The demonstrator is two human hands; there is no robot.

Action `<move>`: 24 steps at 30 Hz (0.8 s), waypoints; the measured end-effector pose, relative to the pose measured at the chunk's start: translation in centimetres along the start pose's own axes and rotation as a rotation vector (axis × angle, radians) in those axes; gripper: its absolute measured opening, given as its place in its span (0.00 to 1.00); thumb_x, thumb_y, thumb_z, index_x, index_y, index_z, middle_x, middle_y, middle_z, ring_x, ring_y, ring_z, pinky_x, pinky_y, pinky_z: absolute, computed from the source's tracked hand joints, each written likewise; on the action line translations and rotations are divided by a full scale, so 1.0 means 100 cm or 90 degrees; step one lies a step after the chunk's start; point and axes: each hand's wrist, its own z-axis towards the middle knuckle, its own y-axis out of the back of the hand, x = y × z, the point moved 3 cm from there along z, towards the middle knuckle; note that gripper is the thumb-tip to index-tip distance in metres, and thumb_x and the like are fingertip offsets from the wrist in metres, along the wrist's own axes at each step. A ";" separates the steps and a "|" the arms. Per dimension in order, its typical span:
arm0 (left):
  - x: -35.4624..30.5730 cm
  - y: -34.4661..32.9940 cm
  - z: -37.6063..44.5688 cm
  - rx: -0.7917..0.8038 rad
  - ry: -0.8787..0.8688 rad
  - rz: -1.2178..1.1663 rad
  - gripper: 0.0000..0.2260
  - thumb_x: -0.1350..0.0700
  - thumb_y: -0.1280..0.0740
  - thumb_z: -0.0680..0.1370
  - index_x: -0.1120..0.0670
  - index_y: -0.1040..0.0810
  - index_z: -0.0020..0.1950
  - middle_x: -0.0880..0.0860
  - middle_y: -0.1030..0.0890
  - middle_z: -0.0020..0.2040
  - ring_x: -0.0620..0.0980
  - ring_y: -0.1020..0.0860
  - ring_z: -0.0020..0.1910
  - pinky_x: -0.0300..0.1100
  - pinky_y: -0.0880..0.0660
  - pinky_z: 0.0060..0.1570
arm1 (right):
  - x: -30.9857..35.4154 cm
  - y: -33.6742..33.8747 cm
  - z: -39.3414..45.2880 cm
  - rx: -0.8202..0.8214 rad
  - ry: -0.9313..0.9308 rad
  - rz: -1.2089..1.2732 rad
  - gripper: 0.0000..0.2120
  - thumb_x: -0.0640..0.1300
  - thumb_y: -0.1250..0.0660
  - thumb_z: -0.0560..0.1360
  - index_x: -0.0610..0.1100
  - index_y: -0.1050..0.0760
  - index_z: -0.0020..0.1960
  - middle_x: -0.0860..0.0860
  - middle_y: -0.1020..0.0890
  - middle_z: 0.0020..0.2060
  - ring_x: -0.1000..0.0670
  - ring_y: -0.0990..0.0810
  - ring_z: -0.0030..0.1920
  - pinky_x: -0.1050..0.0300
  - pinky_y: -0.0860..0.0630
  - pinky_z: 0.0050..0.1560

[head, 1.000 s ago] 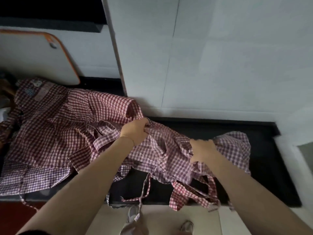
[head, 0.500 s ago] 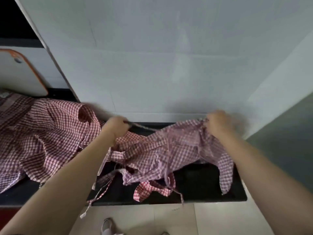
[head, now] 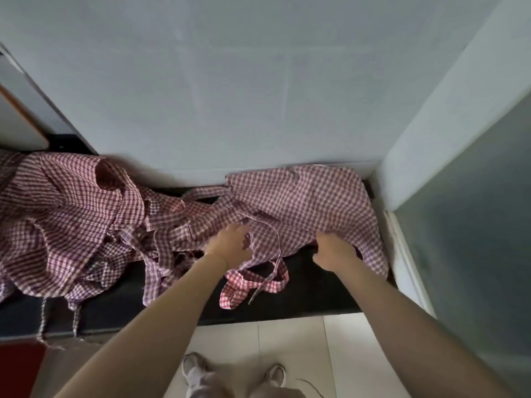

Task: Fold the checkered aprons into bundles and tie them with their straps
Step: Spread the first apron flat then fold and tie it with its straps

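Now, apron: a red-and-white checkered cloth apron (head: 301,202) lies spread on the black counter (head: 316,294), against the pale wall (head: 230,96), at the right end; its straps (head: 253,282) loop toward the counter's front edge
Left hand (head: 230,244): rests on the apron's near-left part, fingers lying loosely bent on the cloth; grip spread, pinching nothing that shows
Right hand (head: 334,251): at the apron's near edge, fingers curled onto the hem; grip pinching the cloth
Pile: more crumpled checkered aprons (head: 66,222) heaped on the counter's left
Floor: pale tiles (head: 287,349); two shoes (head: 192,366) below
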 end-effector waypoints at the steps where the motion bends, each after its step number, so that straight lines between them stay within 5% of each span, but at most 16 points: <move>1: 0.003 -0.012 0.004 0.037 0.011 0.036 0.37 0.39 0.33 0.76 0.45 0.46 0.80 0.54 0.39 0.78 0.58 0.35 0.74 0.58 0.35 0.72 | -0.003 -0.009 -0.001 0.020 -0.008 0.008 0.20 0.43 0.33 0.78 0.44 0.31 0.68 0.45 0.25 0.63 0.44 0.24 0.61 0.51 0.25 0.58; 3: 0.009 -0.034 0.008 0.097 0.044 0.077 0.48 0.33 0.32 0.73 0.43 0.59 0.81 0.55 0.44 0.80 0.58 0.40 0.77 0.61 0.44 0.75 | -0.007 -0.024 -0.003 0.058 -0.019 0.000 0.23 0.45 0.33 0.78 0.44 0.34 0.71 0.44 0.29 0.68 0.42 0.27 0.66 0.47 0.25 0.63; 5: 0.015 -0.045 0.004 0.098 0.064 0.087 0.51 0.35 0.28 0.71 0.45 0.59 0.81 0.55 0.39 0.78 0.57 0.38 0.76 0.61 0.44 0.74 | -0.012 -0.033 -0.003 0.053 -0.037 -0.014 0.27 0.47 0.32 0.77 0.44 0.37 0.72 0.43 0.32 0.69 0.42 0.30 0.68 0.46 0.27 0.65; 7: 0.018 -0.046 -0.002 0.014 0.063 0.053 0.40 0.45 0.27 0.73 0.48 0.45 0.78 0.54 0.25 0.66 0.55 0.27 0.67 0.58 0.40 0.73 | -0.017 -0.037 -0.004 0.002 -0.073 -0.024 0.29 0.49 0.31 0.77 0.43 0.39 0.73 0.42 0.33 0.70 0.42 0.31 0.68 0.47 0.27 0.64; 9: 0.024 -0.038 -0.004 -0.139 0.048 -0.022 0.20 0.54 0.29 0.74 0.50 0.30 0.64 0.49 0.21 0.50 0.53 0.21 0.53 0.52 0.33 0.66 | -0.021 -0.036 -0.006 -0.069 -0.115 -0.019 0.28 0.49 0.30 0.77 0.43 0.38 0.70 0.42 0.31 0.67 0.43 0.29 0.66 0.48 0.26 0.60; 12: 0.028 -0.018 -0.007 -0.316 0.009 -0.099 0.08 0.59 0.28 0.72 0.52 0.19 0.49 0.48 0.18 0.46 0.52 0.20 0.49 0.49 0.31 0.58 | -0.027 -0.030 -0.007 -0.144 -0.156 -0.002 0.17 0.46 0.33 0.78 0.43 0.32 0.63 0.44 0.22 0.57 0.44 0.21 0.55 0.51 0.25 0.47; 15: 0.019 0.008 -0.009 -0.374 -0.037 -0.176 0.03 0.57 0.25 0.73 0.53 0.15 0.45 0.49 0.17 0.44 0.51 0.21 0.46 0.51 0.26 0.55 | -0.025 -0.024 -0.007 -0.169 -0.142 0.068 0.09 0.45 0.36 0.80 0.42 0.29 0.58 0.47 0.20 0.43 0.45 0.20 0.44 0.54 0.29 0.38; 19: -0.008 0.048 -0.010 -0.313 -0.074 -0.278 0.08 0.49 0.27 0.76 0.54 0.15 0.43 0.48 0.18 0.36 0.47 0.23 0.35 0.44 0.23 0.39 | 0.006 -0.011 -0.007 -0.172 0.026 0.187 0.08 0.49 0.33 0.79 0.45 0.27 0.47 0.51 0.23 0.38 0.48 0.21 0.40 0.55 0.28 0.36; 24: -0.036 0.095 -0.010 -0.249 -0.085 -0.300 0.23 0.45 0.32 0.79 0.57 0.29 0.29 0.49 0.32 0.24 0.46 0.35 0.23 0.32 0.38 0.24 | 0.052 0.001 -0.018 -0.202 0.133 0.206 0.35 0.70 0.28 0.65 0.45 0.29 0.58 0.50 0.26 0.55 0.50 0.26 0.54 0.50 0.22 0.49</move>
